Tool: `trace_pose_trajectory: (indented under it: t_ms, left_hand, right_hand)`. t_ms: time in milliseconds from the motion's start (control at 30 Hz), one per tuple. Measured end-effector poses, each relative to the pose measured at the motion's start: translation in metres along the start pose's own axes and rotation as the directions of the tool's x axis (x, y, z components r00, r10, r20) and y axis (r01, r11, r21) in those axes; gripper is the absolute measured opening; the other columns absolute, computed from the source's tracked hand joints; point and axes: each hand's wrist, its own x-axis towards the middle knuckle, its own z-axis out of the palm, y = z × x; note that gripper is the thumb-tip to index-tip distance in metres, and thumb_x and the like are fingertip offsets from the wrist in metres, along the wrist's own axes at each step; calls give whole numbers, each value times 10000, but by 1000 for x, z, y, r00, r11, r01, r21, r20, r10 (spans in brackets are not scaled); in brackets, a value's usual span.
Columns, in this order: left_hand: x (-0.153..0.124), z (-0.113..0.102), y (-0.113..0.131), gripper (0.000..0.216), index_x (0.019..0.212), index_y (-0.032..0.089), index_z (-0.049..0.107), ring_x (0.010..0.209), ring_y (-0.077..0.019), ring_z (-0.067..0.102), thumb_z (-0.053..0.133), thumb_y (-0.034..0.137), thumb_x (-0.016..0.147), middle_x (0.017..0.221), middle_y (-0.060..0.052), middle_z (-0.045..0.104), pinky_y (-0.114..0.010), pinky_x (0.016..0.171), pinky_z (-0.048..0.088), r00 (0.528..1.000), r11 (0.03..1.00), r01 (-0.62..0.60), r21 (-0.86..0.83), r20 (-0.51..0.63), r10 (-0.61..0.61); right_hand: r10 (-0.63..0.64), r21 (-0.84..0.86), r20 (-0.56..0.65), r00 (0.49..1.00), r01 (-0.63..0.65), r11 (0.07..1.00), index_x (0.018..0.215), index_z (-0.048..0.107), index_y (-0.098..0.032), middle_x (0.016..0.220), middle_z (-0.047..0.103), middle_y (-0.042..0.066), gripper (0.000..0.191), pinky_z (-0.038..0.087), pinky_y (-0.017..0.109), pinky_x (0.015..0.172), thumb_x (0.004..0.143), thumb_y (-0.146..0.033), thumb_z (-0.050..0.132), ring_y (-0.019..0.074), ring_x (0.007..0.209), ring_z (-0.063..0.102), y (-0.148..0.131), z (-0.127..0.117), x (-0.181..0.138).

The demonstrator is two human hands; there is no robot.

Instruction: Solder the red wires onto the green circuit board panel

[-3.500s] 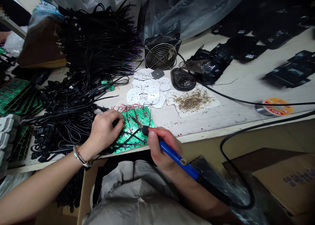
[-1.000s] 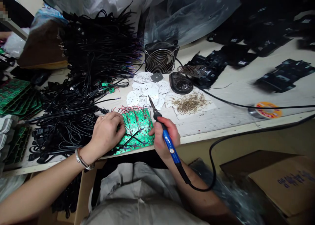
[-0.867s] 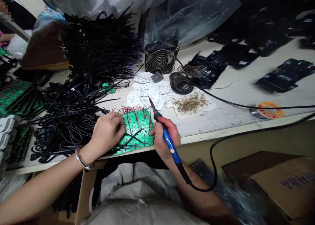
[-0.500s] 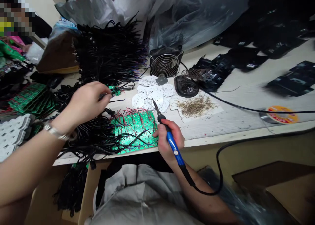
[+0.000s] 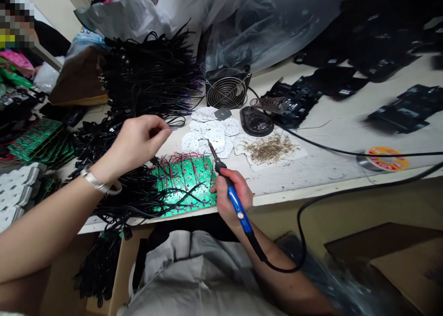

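Note:
My right hand grips a blue-handled soldering iron, tip raised and pointing up-left over the right edge of a green circuit board. The board lies at the table's front edge with red and black wires across it. My left hand hovers above the black cables left of the board, its fingers pinched on a thin black wire. A metal bracelet circles that wrist.
A big heap of black cables fills the left back. White round boards, a small fan, an iron stand, a pile of clippings and a solder spool sit behind. Green boards are stacked far left.
My left hand has lifted off the green board and moved up-left to the cables, pinching a thin wire. The right hand has tilted the iron's tip up off the board.

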Motion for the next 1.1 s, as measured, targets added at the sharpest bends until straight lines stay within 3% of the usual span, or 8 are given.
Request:
trace_pose_trajectory:
  t_ms: [67,167,233,367,633,933,1100]
  left_hand:
    - [-16,-5,10,241,846,188,688,704,-155,604,505,344,862,791,-19,691,-269,684,454,997,994,-72,-83,-37,69]
    - [-36,13,18,218,774,191,671,732,-159,609,513,310,867,783,-19,687,-292,719,443,979,978,-152,-144,115,169]
    - [-45,33,18,217,755,195,672,771,-176,618,512,280,873,801,-25,697,-332,765,427,973,986,-124,-110,182,143]
    - [-49,57,18,200,760,199,676,950,-231,617,512,245,865,966,-46,721,-427,867,350,987,995,-94,-26,131,97]
    - [-33,63,13,157,685,180,615,884,-202,615,495,174,786,858,-27,714,-395,872,380,967,990,-77,-117,232,103]
    - [-31,66,11,148,639,195,583,886,-208,597,515,173,768,854,-35,692,-378,876,434,962,985,-60,-160,253,100]
    - [-31,67,12,156,632,194,579,881,-206,601,514,158,770,846,-35,692,-373,870,443,967,986,-60,-155,236,96]
  right_hand:
    - [2,2,1,1000,-2,1000,1055,599,-221,867,684,19,141,484,221,450,919,-255,581,82,463,583,-1,0,1]
    - [5,-13,-5,1000,-5,1000,1055,599,-223,819,672,7,140,492,226,457,921,-250,573,87,464,583,-3,0,2]
    - [-3,-23,-3,1000,3,1000,1054,601,-225,790,666,-1,138,506,234,477,922,-249,568,92,468,588,-4,-1,3]
    - [-15,-25,4,1000,15,1000,1032,607,-225,770,663,-5,124,518,245,495,918,-257,571,99,475,593,-6,-1,4]
    - [44,-41,-53,998,-47,998,945,617,-212,636,621,-23,113,534,259,510,911,-297,551,131,523,623,-14,-12,-1]
    - [-32,-183,126,992,55,982,798,593,-213,650,672,-4,121,541,265,554,886,-191,513,144,566,649,-46,-28,12]
    - [-48,-238,141,989,81,968,752,579,-220,621,680,-24,155,524,232,545,875,-160,508,129,541,642,-50,-25,18]
